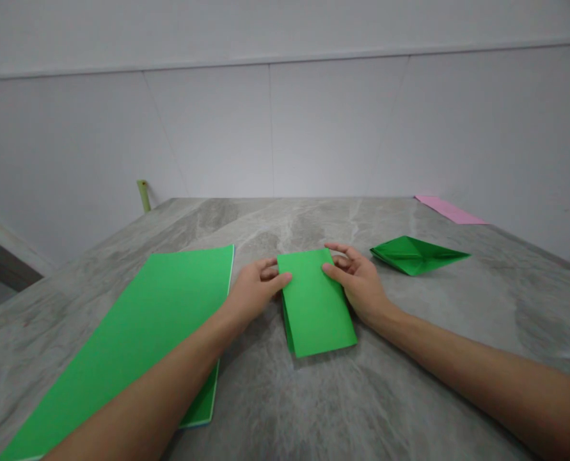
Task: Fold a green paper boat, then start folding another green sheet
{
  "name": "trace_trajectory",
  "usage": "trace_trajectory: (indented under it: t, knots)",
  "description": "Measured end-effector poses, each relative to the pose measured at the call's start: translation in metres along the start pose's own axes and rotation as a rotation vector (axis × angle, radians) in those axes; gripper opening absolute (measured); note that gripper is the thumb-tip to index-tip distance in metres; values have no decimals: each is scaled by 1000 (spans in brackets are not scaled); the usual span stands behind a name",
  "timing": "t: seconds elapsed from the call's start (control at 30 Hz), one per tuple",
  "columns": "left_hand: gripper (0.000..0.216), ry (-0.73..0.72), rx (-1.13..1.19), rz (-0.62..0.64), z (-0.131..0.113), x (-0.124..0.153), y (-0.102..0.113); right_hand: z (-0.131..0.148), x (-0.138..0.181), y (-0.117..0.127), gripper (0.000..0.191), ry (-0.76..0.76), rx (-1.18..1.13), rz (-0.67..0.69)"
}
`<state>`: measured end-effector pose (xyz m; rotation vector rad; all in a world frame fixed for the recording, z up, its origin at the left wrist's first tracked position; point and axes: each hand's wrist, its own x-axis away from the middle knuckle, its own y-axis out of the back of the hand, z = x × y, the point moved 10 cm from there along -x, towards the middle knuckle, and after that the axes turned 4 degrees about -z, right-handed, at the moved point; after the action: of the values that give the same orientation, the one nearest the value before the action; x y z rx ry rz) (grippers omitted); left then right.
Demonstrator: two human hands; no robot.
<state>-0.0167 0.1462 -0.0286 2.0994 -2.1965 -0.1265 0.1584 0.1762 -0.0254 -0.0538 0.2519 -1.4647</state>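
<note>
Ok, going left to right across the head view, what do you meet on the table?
Large green paper sheet → left hand → folded green paper → right hand → pointed green origami piece

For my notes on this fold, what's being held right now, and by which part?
The folded green paper is held near its far end, with the left hand and right hand each at one side edge, thumbs on top.

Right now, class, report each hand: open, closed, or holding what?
Left hand: holding the folded green paper by its edge.
Right hand: holding its other edge.
</note>
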Motion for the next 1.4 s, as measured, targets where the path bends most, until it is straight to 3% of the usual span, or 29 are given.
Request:
trace_trajectory:
  t: [0.1, 0.3, 0.93, 1.4]
  knots:
    - [30, 97, 208, 89, 5, 5, -14, 2, 0, 3, 46, 19, 17, -30]
    - [22, 110, 186, 63, 7, 7, -13, 6, 1, 2, 27, 89, 213, -23]
    - [31, 106, 235, 135, 5, 9, -21, 16, 4, 7, 25, 156, 294, -83]
    - [26, 92, 239, 173, -1, 12, -25, 16, 5, 7, 31, 114, 196, -90]
